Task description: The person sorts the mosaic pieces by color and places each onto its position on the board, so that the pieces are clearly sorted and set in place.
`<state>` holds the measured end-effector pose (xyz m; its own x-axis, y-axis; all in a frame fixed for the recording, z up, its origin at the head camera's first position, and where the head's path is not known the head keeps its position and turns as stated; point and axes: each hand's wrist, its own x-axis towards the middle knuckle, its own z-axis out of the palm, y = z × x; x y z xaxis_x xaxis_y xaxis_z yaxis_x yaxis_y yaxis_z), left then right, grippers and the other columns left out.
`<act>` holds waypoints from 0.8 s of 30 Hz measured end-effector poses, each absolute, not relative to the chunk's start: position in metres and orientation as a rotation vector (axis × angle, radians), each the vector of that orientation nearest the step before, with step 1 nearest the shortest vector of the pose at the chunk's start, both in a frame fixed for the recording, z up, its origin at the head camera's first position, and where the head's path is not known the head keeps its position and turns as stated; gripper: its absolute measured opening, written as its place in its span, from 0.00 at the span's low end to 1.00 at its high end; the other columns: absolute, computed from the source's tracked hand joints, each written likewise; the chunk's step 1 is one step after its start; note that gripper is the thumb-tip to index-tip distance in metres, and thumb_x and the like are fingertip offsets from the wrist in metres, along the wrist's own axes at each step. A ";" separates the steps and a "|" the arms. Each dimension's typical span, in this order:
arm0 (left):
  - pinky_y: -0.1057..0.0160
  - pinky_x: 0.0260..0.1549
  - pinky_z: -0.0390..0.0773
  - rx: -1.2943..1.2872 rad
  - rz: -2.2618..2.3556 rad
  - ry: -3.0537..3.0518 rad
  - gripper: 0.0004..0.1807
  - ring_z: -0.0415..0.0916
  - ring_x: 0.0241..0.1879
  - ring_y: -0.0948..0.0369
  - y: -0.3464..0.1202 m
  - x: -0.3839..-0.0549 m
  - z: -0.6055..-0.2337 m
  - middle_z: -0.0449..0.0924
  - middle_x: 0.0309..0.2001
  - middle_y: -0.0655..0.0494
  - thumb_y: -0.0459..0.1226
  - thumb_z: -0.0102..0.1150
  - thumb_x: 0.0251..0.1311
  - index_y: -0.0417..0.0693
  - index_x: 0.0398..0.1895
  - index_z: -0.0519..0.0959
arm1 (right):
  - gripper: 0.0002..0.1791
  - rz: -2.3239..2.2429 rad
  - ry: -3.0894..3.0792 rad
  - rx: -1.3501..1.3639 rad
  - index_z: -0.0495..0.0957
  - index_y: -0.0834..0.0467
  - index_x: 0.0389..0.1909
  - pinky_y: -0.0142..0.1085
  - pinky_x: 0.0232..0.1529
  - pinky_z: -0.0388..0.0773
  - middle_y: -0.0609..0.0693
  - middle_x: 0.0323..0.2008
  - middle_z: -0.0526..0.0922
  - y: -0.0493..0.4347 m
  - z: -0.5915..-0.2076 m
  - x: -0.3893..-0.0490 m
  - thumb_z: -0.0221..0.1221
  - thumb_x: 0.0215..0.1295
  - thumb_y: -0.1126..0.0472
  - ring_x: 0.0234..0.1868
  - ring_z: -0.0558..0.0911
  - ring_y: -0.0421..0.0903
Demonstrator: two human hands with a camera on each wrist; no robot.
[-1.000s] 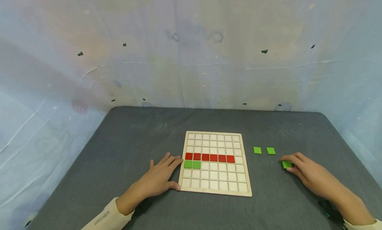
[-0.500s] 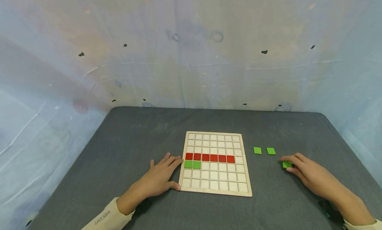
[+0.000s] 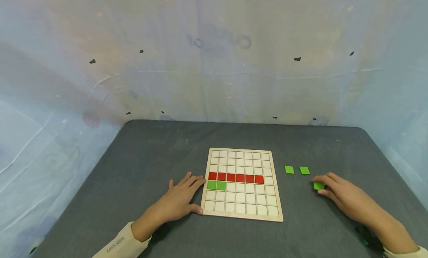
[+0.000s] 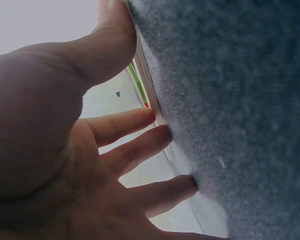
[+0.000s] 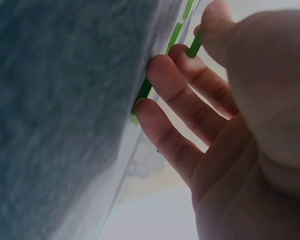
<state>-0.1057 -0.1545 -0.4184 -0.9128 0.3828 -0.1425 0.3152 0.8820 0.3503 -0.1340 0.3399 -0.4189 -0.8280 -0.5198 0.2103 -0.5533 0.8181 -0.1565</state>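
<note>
In the head view a pale wooden grid board (image 3: 242, 219) lies on the dark table. Red square tiles (image 3: 240, 178) fill most of one row, and two green tiles (image 3: 221, 185) sit in the row nearer me. My left hand (image 3: 177, 200) rests at the board's left edge with fingers spread, the thumb touching its near corner. To the right of the board my right hand (image 3: 346, 194) pinches a green square tile (image 5: 194, 45) between thumb and finger. Below its other fingertips, the right wrist view shows a darker green tile (image 5: 144, 91) at the table surface.
Two loose green tiles (image 3: 289, 170) lie flat between the board and my right hand. A dark object (image 3: 366, 235) is partly hidden beside my right wrist. Pale patterned cloth (image 3: 214, 64) hangs behind the table (image 3: 160, 146).
My right hand has shifted slightly left with the green tile in its pinch. The left hand stays at the board's edge, and the head view has moved a little.
</note>
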 end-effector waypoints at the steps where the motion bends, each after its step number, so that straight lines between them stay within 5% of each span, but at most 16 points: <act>1: 0.18 0.57 0.54 0.533 0.476 2.842 0.49 0.50 0.78 0.43 -0.154 -0.106 -0.418 0.62 0.75 0.58 0.57 0.71 0.47 0.58 0.75 0.63 | 0.20 0.319 -2.848 0.845 0.76 0.44 0.57 0.31 0.28 0.69 0.35 0.42 0.76 0.339 -0.419 -0.134 0.65 0.65 0.59 0.34 0.69 0.24; 24: 0.16 0.56 0.53 0.547 0.515 2.847 0.49 0.51 0.77 0.40 -0.154 -0.105 -0.417 0.63 0.75 0.56 0.55 0.72 0.47 0.56 0.74 0.64 | 0.20 0.207 -2.758 0.936 0.77 0.41 0.54 0.35 0.32 0.72 0.32 0.39 0.75 0.308 -0.421 -0.134 0.67 0.62 0.54 0.34 0.73 0.30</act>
<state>-0.1052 -0.1538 -0.4166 -0.9122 0.3901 -0.1254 0.3214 0.8711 0.3712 -0.1344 0.3084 -0.4209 -0.7724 -0.5825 0.2531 -0.6138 0.7871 -0.0618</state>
